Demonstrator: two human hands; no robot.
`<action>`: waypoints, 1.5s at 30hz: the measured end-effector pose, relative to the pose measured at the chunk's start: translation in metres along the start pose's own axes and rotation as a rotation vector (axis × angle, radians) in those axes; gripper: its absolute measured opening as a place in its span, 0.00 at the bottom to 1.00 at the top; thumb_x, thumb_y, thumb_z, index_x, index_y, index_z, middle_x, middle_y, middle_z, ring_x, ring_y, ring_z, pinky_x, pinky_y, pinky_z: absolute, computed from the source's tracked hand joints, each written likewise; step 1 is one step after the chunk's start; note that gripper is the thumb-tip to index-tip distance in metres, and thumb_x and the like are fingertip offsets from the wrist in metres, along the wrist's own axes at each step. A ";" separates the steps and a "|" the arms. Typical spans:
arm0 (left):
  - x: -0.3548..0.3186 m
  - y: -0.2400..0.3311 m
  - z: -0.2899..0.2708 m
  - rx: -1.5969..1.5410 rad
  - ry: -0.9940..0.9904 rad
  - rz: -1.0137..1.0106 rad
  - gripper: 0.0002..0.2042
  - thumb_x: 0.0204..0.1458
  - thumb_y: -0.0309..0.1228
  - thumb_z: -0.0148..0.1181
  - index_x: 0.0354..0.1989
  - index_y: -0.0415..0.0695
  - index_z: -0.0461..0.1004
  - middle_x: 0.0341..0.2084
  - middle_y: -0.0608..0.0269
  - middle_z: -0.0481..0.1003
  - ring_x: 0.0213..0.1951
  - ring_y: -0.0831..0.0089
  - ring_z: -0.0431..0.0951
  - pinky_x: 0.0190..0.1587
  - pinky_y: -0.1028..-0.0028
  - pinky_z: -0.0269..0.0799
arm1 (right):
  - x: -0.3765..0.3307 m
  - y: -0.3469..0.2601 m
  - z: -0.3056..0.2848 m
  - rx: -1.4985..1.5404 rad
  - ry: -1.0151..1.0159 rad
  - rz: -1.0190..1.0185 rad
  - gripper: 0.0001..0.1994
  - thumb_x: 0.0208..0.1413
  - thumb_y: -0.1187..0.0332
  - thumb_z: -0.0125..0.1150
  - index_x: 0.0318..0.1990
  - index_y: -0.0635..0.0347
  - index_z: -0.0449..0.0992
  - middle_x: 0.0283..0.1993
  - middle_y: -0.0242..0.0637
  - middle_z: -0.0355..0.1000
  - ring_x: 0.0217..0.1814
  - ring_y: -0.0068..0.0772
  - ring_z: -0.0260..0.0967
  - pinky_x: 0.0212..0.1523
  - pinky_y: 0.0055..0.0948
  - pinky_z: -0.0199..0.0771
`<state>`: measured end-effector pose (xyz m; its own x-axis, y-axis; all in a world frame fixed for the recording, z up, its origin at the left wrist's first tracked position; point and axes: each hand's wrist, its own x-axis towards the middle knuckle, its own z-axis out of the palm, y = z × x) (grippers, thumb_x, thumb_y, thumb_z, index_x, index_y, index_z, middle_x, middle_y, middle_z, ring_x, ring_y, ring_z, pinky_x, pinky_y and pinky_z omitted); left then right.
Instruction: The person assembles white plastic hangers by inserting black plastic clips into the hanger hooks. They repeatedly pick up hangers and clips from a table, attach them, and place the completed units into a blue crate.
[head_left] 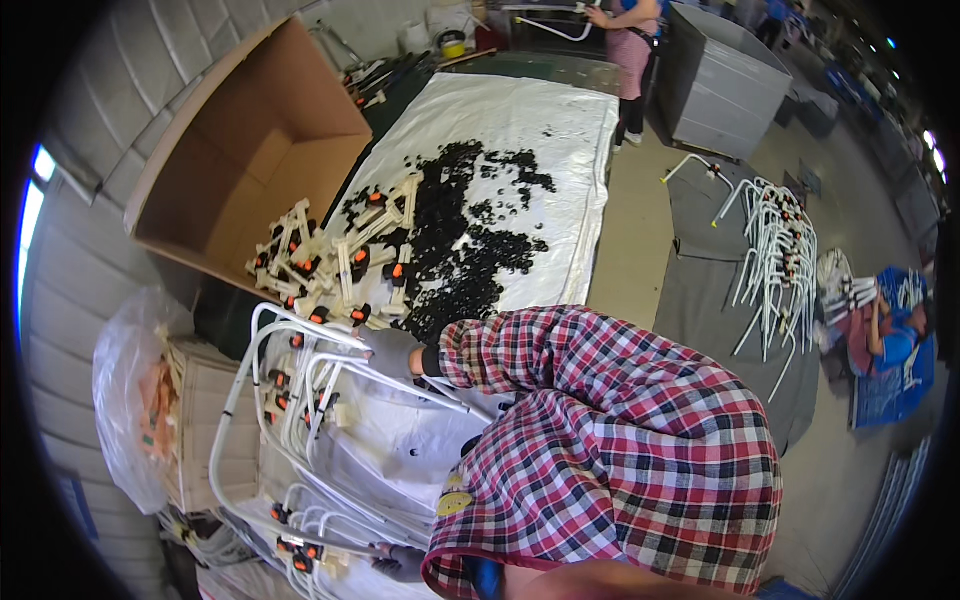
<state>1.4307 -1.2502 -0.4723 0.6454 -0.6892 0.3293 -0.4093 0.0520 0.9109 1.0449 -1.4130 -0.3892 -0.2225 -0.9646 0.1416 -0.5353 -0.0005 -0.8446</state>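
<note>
My right hand (392, 352), in a grey glove, is closed round the upper part of a bent white tube frame (222, 440), beside black-and-orange clamps. Near the lower edge, my left hand (402, 563), also gloved and partly cut off by my plaid sleeve, is closed at the lower bar of that frame. Between my hands lie several more white bent tubes (310, 415) fitted with black and orange clips. Just beyond my right hand is a heap of cream plastic brackets (345, 275) with black and orange knobs.
Small black rings (450, 240) are spread over a white sheet (520, 110). An open cardboard box (235, 165) stands at the left, above a plastic-wrapped carton (205, 420). More bent tubes (775, 245) lie on a grey mat at right. Two people (640, 50) work nearby.
</note>
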 end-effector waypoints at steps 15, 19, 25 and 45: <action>0.028 0.232 -0.022 -0.380 -0.086 0.416 0.09 0.58 0.28 0.61 0.43 0.36 0.74 0.29 0.56 0.74 0.31 0.69 0.71 0.33 0.69 0.70 | -0.033 0.036 -0.053 0.544 -0.036 0.064 0.24 0.61 0.46 0.56 0.42 0.62 0.74 0.30 0.38 0.73 0.31 0.28 0.74 0.35 0.31 0.74; 0.039 0.225 0.009 -0.547 -0.172 0.285 0.14 0.59 0.33 0.61 0.48 0.40 0.71 0.28 0.62 0.70 0.24 0.76 0.67 0.25 0.77 0.64 | -0.052 0.029 -0.117 0.329 0.263 -0.040 0.31 0.61 0.37 0.51 0.41 0.64 0.75 0.30 0.38 0.73 0.35 0.34 0.72 0.39 0.35 0.73; 0.033 0.183 0.099 -0.613 -0.512 0.233 0.21 0.63 0.37 0.56 0.59 0.37 0.65 0.42 0.58 0.72 0.37 0.74 0.70 0.44 0.73 0.66 | -0.066 0.062 -0.175 0.634 0.445 0.082 0.39 0.67 0.37 0.29 0.18 0.58 0.73 0.16 0.30 0.68 0.20 0.25 0.65 0.27 0.26 0.67; 0.091 0.296 0.169 0.321 -1.089 0.807 0.18 0.63 0.29 0.51 0.57 0.30 0.66 0.34 0.54 0.76 0.31 0.66 0.71 0.35 0.66 0.68 | -0.148 0.156 -0.195 0.019 0.532 0.364 0.39 0.63 0.36 0.37 0.07 0.52 0.70 0.08 0.35 0.61 0.14 0.40 0.63 0.26 0.37 0.65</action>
<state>1.2594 -1.4200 -0.2148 -0.5975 -0.7657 0.2380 -0.6480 0.6360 0.4192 0.8357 -1.2191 -0.4415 -0.7635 -0.6411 0.0773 -0.3362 0.2925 -0.8952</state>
